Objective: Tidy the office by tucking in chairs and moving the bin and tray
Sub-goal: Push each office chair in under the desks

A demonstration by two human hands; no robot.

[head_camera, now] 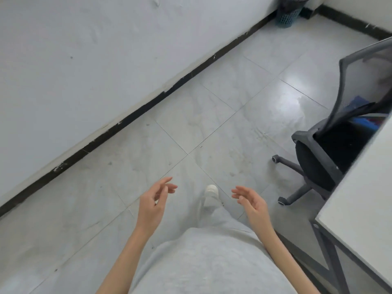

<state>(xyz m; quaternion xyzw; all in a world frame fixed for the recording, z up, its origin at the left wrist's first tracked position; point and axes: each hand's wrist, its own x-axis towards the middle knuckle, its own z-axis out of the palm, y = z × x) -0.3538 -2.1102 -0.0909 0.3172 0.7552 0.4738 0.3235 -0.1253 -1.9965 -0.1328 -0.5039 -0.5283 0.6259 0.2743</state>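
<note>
Two hands, left hand and right hand, hang loose-fingered, grasping nothing. The chair sits off to the right, seat partly under the desk, nearer the right hand. The bin waits well ahead in the far corner, across bare tiled floor.

The bin, in the far floor corner, is cut off by the top edge. The desk hides the front of the chair; the right edge crops both.
</note>
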